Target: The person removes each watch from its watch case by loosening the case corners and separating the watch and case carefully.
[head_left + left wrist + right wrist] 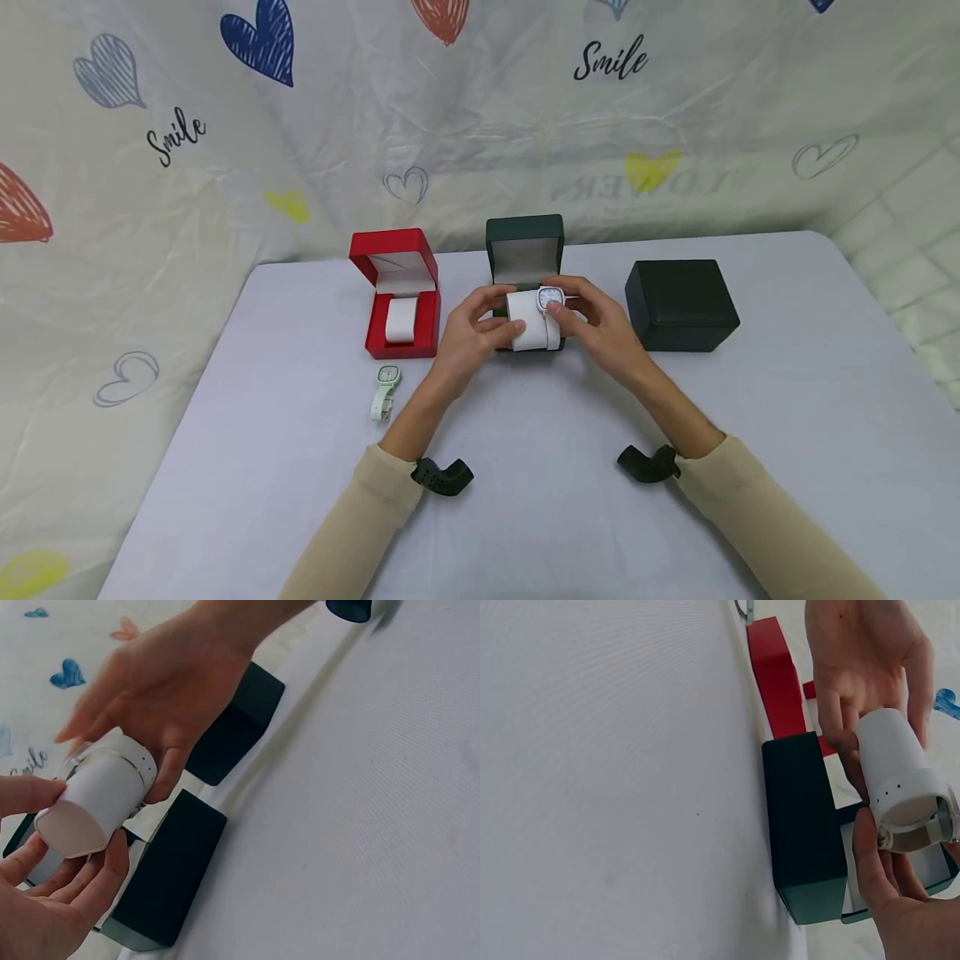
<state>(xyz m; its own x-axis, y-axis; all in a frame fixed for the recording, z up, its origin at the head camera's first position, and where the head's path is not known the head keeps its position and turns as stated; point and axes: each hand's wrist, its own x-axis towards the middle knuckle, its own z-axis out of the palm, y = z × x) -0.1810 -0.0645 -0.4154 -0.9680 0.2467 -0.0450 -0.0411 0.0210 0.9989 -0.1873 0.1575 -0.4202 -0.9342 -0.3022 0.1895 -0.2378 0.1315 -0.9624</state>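
From the head camera, the left hand (468, 337) and right hand (600, 327) both grip a white cylindrical watch cushion (528, 330) carrying a white-strapped square watch (550, 300), just above the open dark green box (525, 250) (a red open box (397, 292) stands left).

Left wrist: fingers (97, 874) curl round the cushion's end.

Right wrist: thumb (870, 859) presses the strap

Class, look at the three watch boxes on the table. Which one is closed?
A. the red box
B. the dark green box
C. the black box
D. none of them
C: the black box sits with its lid down, while the red box and the dark green box behind the hands both stand open with lids raised.
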